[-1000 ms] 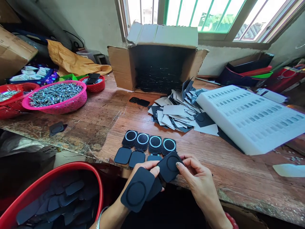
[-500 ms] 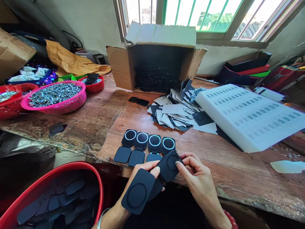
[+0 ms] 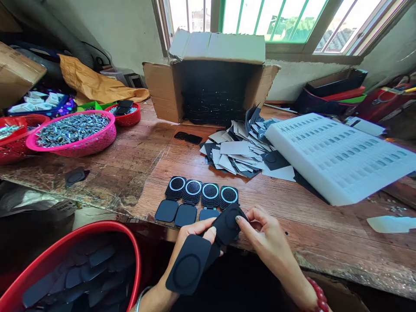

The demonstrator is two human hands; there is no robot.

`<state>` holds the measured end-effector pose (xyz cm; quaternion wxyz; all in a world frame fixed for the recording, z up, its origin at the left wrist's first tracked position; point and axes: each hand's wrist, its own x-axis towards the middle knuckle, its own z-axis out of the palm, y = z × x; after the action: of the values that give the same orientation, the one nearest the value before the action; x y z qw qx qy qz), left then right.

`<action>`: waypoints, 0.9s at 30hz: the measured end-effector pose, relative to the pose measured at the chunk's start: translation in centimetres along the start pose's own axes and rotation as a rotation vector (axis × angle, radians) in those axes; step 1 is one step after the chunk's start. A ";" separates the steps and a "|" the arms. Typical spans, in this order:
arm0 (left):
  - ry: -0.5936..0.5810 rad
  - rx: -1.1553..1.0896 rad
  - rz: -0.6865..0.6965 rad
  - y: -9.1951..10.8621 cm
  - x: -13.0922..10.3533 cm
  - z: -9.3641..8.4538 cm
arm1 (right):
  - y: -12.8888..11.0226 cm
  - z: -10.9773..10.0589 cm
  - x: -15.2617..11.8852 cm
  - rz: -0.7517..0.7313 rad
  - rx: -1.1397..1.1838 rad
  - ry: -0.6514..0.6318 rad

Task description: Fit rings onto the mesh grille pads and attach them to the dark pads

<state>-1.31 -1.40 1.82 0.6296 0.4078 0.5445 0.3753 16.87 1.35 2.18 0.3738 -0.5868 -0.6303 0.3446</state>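
Observation:
My left hand grips a black two-panel hinged piece, partly hidden behind the fingers. It also holds a black rounded rectangular pad with a ring mark, lying over the wrist. On the far panel sits another ring-marked black pad. My right hand pinches that pad's right edge between thumb and fingers. Just beyond my hands, several opened black hinged pieces stand in a row, their far halves showing grids with white rings.
A cardboard box lies open at the back, before a heap of grey and black cards. To the right is a white slotted foam tray. Pink basket holds metal parts; a red tub of black pieces stands lower left.
The far panel and its pad have shifted slightly left and down, with my right thumb still on the pad. The whole view has moved slightly.

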 end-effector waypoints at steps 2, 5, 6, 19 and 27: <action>0.009 0.008 0.018 -0.2 0.0 0.0 | -0.1 -0.4 0.0 -0.073 -0.166 -0.015; 0.014 0.009 -0.027 -0.5 0.2 -0.1 | 0.0 -1.3 0.1 -0.192 -0.515 0.036; 0.017 -0.003 -0.046 -0.5 0.2 -0.2 | 0.1 -1.6 0.1 -0.199 -0.616 0.062; -0.130 -0.015 -0.060 -0.8 0.5 -0.8 | -0.3 1.9 0.8 0.116 0.315 -0.051; 0.240 -0.116 0.036 1.2 1.0 -6.5 | 0.1 2.8 2.0 0.330 0.547 -0.055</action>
<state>-7.66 0.64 2.07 0.5756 0.3326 0.5860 0.4633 14.41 3.33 0.83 0.4396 -0.5493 -0.4204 0.5729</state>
